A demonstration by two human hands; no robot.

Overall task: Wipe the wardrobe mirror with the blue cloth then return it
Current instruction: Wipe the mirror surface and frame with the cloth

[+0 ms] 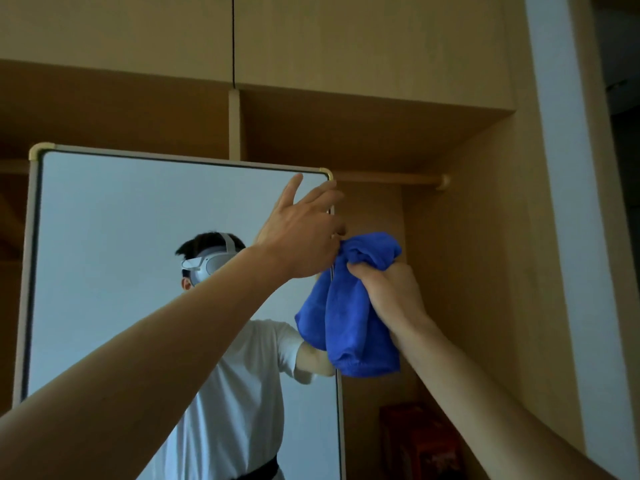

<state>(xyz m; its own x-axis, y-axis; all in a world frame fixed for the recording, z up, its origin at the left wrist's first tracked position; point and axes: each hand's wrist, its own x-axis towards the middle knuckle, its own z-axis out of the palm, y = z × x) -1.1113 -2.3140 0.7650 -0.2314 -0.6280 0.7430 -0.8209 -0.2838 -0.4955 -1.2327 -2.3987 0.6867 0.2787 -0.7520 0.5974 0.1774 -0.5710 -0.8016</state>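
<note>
At the wardrobe mirror, your right hand grips the bunched blue cloth by the frame's upper right edge while your left hand, fingers spread, apparently pinches its top: flatten it before wiping in overlapping strokes.

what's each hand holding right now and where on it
The right hand grips the blue cloth by its bunched upper part; the left hand pinches the cloth's top edge.
</note>
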